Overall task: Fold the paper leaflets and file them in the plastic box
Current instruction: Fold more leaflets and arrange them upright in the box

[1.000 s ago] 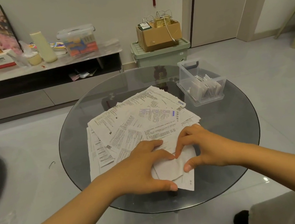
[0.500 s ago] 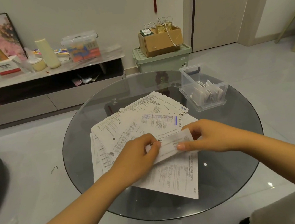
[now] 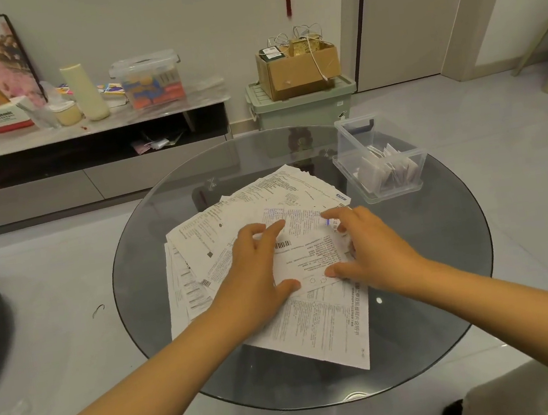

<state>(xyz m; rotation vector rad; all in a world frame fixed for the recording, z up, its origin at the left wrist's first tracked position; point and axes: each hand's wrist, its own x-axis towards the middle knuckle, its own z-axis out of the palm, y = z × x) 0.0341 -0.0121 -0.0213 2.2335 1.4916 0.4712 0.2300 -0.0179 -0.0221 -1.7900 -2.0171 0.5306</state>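
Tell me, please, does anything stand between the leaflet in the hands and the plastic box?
Nothing visible does. The leaflet, held by the left hand and right hand, has only flat loose leaflets and bare glass table before the open-topped plastic box.

Left hand (image 3: 256, 268), right hand (image 3: 371, 250): fingers seemingly half-curled.
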